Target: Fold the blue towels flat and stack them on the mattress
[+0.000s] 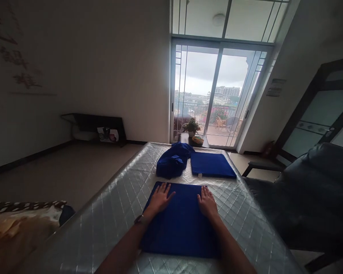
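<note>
A flat blue rectangle of folded cloth (184,224) lies right in front of me on a silver quilted surface (117,213). My left hand (161,197) rests flat on its far left part, fingers spread. On its far right part lies my right hand (207,201), palm down with the fingers stretched out. Just beyond, a crumpled heap of blue cloth (171,163) sits on the left. Beside that heap is a second flat folded blue cloth (213,164) with a small white tag at its near edge. Neither hand grips anything.
Dark leather seating (317,198) stands along the right side. A small table with a potted plant (192,127) is past the far edge, before a sliding glass door (217,91). Bunched light fabric (14,239) lies at the lower left. A black bench (100,127) stands by the wall.
</note>
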The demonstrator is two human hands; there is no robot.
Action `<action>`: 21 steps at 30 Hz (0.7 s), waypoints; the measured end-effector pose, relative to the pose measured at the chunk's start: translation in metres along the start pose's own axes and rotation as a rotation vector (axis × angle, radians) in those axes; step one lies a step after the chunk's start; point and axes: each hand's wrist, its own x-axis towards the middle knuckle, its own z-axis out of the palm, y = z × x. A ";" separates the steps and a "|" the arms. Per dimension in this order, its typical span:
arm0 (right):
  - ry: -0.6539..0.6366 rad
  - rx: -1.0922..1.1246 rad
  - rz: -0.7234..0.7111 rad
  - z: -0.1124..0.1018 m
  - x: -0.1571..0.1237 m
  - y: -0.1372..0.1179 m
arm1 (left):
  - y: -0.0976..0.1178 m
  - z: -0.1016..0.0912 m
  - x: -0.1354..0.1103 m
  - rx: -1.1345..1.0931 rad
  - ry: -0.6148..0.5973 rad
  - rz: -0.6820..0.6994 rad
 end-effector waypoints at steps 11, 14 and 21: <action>-0.050 -0.022 -0.016 -0.006 0.009 0.004 | -0.041 -0.007 -0.006 0.053 -0.014 -0.101; -0.026 0.014 -0.004 -0.003 0.009 0.006 | -0.042 -0.008 -0.005 0.056 -0.022 -0.098; 0.019 0.047 0.008 0.000 0.008 0.006 | -0.025 -0.016 0.007 0.075 0.009 -0.111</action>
